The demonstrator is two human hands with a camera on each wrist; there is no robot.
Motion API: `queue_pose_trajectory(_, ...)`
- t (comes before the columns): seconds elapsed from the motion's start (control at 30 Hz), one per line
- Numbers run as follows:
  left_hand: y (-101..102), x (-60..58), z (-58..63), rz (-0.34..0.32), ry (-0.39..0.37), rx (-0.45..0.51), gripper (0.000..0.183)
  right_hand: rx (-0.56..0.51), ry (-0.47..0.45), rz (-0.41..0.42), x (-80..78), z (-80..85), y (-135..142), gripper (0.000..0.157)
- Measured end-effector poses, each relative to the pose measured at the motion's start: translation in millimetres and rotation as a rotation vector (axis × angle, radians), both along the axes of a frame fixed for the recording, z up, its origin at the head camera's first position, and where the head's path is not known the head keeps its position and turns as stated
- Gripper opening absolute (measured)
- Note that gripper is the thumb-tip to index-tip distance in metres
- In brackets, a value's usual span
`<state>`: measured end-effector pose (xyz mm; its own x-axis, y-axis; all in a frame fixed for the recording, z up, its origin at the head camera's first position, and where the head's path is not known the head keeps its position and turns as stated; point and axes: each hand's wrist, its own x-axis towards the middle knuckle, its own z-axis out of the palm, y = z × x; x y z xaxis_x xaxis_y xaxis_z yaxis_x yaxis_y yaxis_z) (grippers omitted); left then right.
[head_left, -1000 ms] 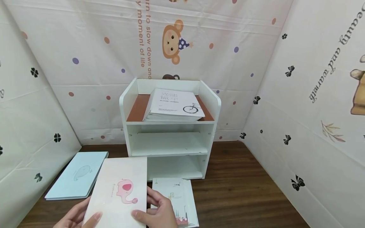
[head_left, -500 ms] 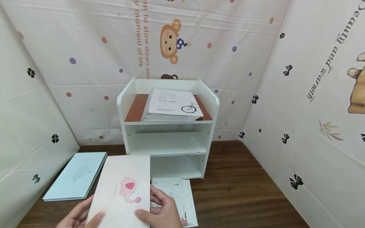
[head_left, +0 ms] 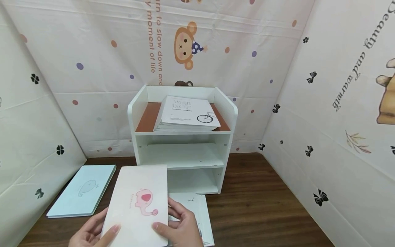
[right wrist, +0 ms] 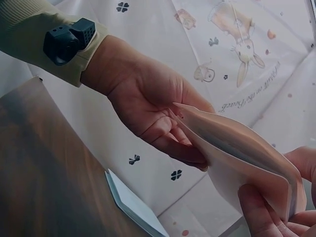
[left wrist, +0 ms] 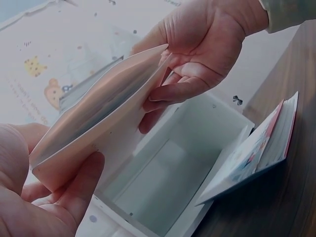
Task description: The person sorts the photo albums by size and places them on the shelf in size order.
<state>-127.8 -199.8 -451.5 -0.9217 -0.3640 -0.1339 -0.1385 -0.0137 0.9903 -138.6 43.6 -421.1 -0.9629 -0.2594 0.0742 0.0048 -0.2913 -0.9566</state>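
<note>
A pale pink notebook (head_left: 135, 202) with a pink elephant on its cover is held up in front of the shelf. My left hand (head_left: 92, 231) grips its left edge, thumb on the cover and fingers behind. On the opposite edge my right hand (head_left: 182, 224) pinches it the same way. Seen from below in the left wrist view, the notebook (left wrist: 116, 126) bows slightly, its pages parted from the covers. Behind the right hand, a stack of white-covered books (head_left: 203, 216) lies on the table, partly hidden.
A white three-tier shelf (head_left: 182, 156) stands at the back, with a stack of white books (head_left: 189, 113) on top. Light blue notebooks (head_left: 81, 190) with a whale drawing lie at left. Printed cloth walls (head_left: 102, 79) surround the dark wooden table (head_left: 256, 212).
Both hands have moved the elephant notebook to the right and slightly up in the head view, covering more of the books on the table. The grip looks unchanged.
</note>
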Motion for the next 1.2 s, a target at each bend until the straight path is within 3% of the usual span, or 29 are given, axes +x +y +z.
queue_pose_trajectory(0.37, 10, 0.9, 8.1, -0.037, -0.032, 0.033, 0.086, 0.015, 0.012, -0.003, 0.0, 4.7, 9, 0.069)
queue_pose_trajectory(0.67, 18, 1.1, 12.6, -0.045, 0.003, 0.06, 0.082, 0.004, -0.004, 0.01, -1.9, 6.1, 17, 0.072)
queue_pose_trajectory(1.2, 33, 0.6, 20.2, -0.079, -0.006, 0.055, 0.082, -0.032, -0.015, -0.005, -0.2, 8.8, 30, 0.075)
